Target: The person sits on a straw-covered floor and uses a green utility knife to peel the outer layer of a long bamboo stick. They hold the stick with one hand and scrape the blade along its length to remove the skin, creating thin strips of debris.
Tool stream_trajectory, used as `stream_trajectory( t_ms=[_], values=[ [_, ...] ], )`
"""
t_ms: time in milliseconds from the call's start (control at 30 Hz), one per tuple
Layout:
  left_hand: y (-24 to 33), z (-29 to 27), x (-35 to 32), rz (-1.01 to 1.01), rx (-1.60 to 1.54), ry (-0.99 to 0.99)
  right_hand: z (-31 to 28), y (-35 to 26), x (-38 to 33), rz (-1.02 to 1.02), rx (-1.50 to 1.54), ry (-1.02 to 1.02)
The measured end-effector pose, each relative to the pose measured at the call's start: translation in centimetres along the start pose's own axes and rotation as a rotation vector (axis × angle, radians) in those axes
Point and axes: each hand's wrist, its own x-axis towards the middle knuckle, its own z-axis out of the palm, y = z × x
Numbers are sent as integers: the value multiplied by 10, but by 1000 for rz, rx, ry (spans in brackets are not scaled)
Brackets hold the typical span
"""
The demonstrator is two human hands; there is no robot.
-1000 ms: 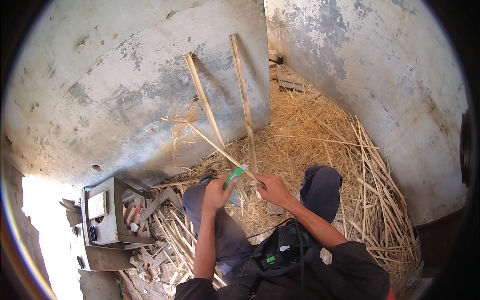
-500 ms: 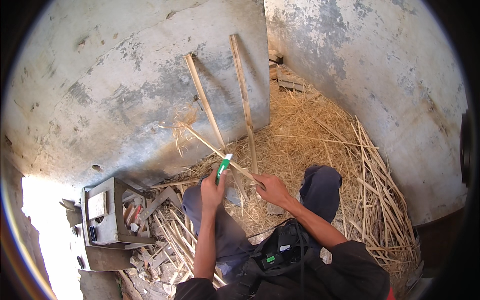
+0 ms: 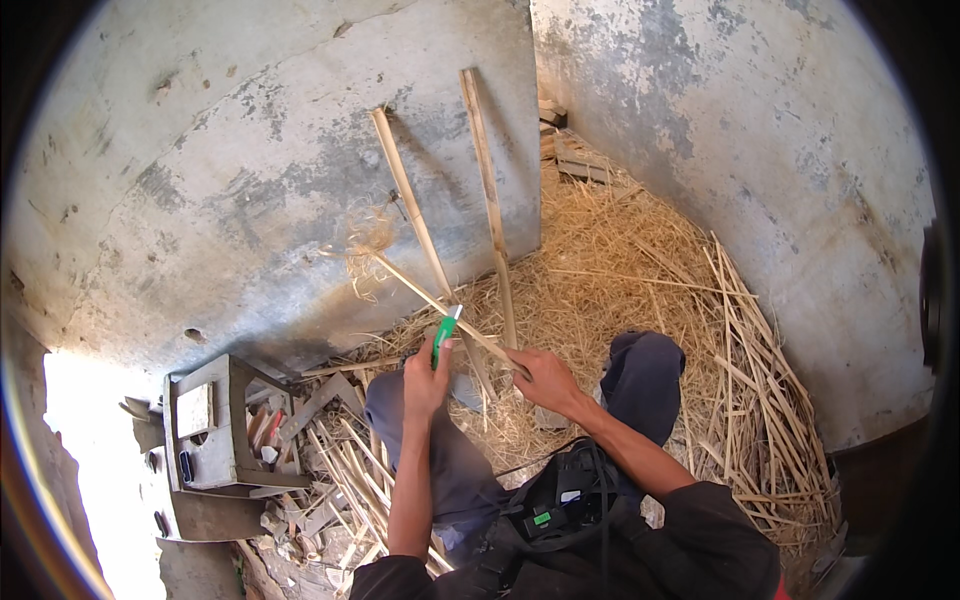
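My left hand is closed around a green utility knife, its blade pointing up against a thin bamboo strip. The strip runs slantwise from upper left to lower right. At its near end my right hand grips it, with the fingers wrapped round. Curly pale shavings cling to the far end of the strip. Just beyond the hands, two longer bamboo slats, one on the left and one on the right, lean against the wall.
A worn plastered wall rises in front, another on the right. Shavings cover the floor between them. Split strips are heaped at right, more strips at lower left. A wooden box-like stool with scraps stands at left.
My left hand and the knife have shifted very slightly down and left along the strip. The curly shavings at the far end have swung a little. My right hand keeps its place.
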Motion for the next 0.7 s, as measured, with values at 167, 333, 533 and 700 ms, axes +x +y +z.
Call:
stream_trajectory(
  t_ms=[167,333,533,700],
  values=[
    [-3,3,-7,133,164,-108,-3,-1,2,23,15,-14],
    [-10,3,-1,-47,94,70,-6,-6,3,16,-11,-42],
    [4,0,-9,222,179,-102,-6,-7,3,63,26,-47],
    [2,0,-1,12,26,77,-3,-1,1,-13,-1,-15]
  ],
)
